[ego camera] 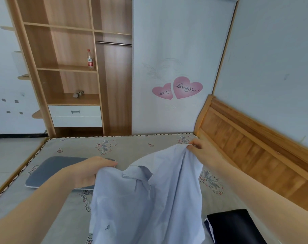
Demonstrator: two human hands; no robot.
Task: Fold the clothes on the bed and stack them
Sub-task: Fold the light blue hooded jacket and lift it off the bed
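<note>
Above the bed (125, 147), a pale blue collared shirt (149, 199) hangs in the air between both hands. The left hand (89, 171) grips one upper edge beside the collar with its fingers curled into the cloth; the right hand (200, 148) pinches the opposite upper edge, held higher. A folded grey garment (51, 170) lies flat on the mattress to the left, and a dark garment (236, 226) lies at lower right. Judged risk: the shirt hangs twisted and unevenly raised, so laying it down as it is would trap creases or fold a front panel under; a slack pinch on the right could let that edge drop. Legible writing: "Love You!" on the pink heart stickers (181, 88) on the wardrobe door; the label on the bottle (90, 59) on the shelf is too small to read.
</note>
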